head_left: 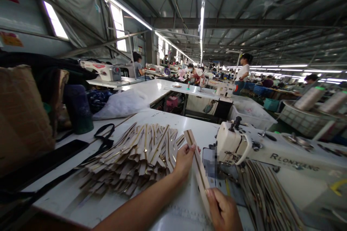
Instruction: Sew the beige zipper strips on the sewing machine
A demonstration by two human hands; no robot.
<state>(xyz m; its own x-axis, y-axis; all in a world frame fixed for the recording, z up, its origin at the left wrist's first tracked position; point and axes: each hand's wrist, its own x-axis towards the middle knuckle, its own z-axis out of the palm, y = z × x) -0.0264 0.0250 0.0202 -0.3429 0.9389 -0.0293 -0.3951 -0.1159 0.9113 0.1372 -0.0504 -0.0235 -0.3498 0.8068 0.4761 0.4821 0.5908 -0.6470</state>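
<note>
A beige zipper (pixel 199 169) with a gold-coloured strip of teeth is stretched at a slant between my two hands over the white table. Near its upper end, my left hand (pixel 185 158) pinches it. Lower down, the thumb and fingers of my right hand (pixel 222 207) grip the same zipper. A large heap of similar zippers (pixel 146 148) spreads over the table to the left of my left hand. Just right of the held zipper is the head of a sewing machine (pixel 230 144), marked "RLONXIANG". More zippers (pixel 265 191) lie in a bundle under the machine's arm.
At left stand a brown paper bag (pixel 24 108), a dark bottle (pixel 78 108) and a white plastic bag (pixel 121 103). A black strap (pixel 104 137) trails across the table. Beyond are a white bin (pixel 252 112), large thread cones (pixel 309 98), another machine (pixel 223 87) and several people.
</note>
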